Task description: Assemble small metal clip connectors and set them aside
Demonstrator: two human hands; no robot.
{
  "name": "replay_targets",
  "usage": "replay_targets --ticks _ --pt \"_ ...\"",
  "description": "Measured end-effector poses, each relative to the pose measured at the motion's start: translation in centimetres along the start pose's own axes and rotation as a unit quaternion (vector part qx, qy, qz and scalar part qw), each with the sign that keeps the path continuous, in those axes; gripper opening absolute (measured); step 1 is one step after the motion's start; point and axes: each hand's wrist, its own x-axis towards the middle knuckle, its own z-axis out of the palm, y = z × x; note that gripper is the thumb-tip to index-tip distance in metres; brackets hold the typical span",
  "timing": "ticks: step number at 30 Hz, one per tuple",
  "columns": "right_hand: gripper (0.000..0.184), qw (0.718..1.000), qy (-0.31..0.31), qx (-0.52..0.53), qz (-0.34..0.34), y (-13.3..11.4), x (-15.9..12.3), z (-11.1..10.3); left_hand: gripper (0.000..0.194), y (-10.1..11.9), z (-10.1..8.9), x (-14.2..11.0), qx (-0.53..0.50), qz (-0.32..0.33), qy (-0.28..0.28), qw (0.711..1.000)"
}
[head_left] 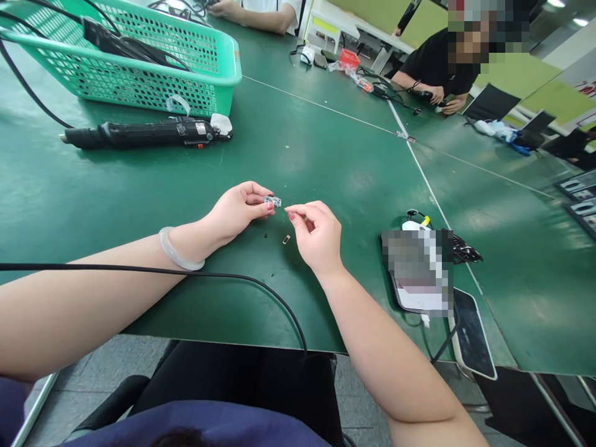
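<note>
My left hand point(242, 208) is closed around a small silvery, partly clear part point(273, 201), held between thumb and fingers just above the green table point(233, 316). Close beside it on the right, my right hand point(319, 230) makes a pinch, thumb against index finger; anything between those tips is too small to make out. A gap separates the right fingertips from the silvery part. On the table below the hands lies a tiny coppery rectangular frame point(286, 239), with a few black specks near it.
A black electric screwdriver point(149, 131) lies before a green perforated basket point(139, 81) holding dark cabled items. A black cable point(251, 280) crosses over my left forearm. Right of me are a partly blurred device point(395, 292) and a phone point(475, 335). Other people point(431, 68) sit across the table.
</note>
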Motion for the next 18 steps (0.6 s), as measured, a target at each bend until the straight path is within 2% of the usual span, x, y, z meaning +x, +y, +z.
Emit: replay_targets --ticks 2,5,7,9,11,13,18 --pt "0.010 0.998 -0.060 -0.021 0.010 0.2 -0.1 0.2 0.022 -0.1 0.0 0.1 -0.024 0.001 0.027 0.999" --pt "0.010 0.983 -0.173 -0.062 0.013 0.3 -0.3 0.9 0.024 -0.4 -0.1 0.2 -0.043 0.005 0.033 0.999" --pt "0.010 0.975 -0.205 -0.081 0.002 0.2 -0.5 1.3 0.025 -0.5 -0.2 0.3 -0.039 0.006 0.031 0.999" --pt "0.010 0.973 -0.209 -0.095 -0.015 0.0 -0.6 1.5 0.025 -0.5 -0.2 0.3 -0.027 0.006 0.031 0.999" --pt "0.011 0.974 -0.200 -0.100 -0.033 -0.1 -0.5 1.5 0.025 -0.4 -0.2 0.3 -0.017 0.005 0.031 0.999" --pt "0.012 0.981 -0.166 -0.091 -0.045 0.0 -0.4 1.2 0.025 -0.3 -0.1 0.2 -0.011 0.005 0.025 1.000" --pt "0.014 0.998 0.004 -0.052 -0.032 0.0 -0.1 0.3 0.026 -0.2 0.0 0.0 0.039 0.017 -0.024 0.999"
